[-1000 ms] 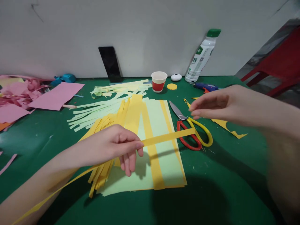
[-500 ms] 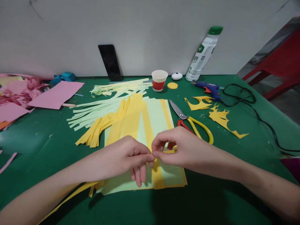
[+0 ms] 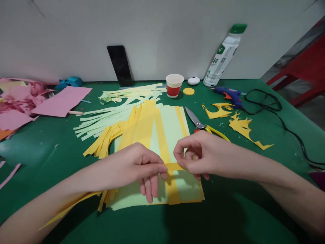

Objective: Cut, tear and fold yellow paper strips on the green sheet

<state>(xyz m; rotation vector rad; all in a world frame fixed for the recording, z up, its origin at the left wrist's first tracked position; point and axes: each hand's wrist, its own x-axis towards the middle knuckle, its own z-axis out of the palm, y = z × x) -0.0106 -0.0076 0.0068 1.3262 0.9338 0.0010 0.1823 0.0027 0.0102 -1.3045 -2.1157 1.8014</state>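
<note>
Strip [image 3: 173,166], pinched in the left hand [image 3: 144,167] and right hand [image 3: 203,156], shows between them where the two met half a second ago, a length apparently now drawn straight; sheets [image 3: 189,191] lie beneath the grip, scissors [image 3: 193,118] beyond the right hand, a cup [image 3: 174,88] farther.

One narrow, flat strip of yellow paper [image 3: 174,166] is pinched by the left hand [image 3: 147,169] and the right hand [image 3: 196,157], its exposed section straight, nearly level, above pale green paper sheets [image 3: 187,184]. A tapering yellow tail [image 3: 63,213] shows at lower left; any join is hidden.
</note>
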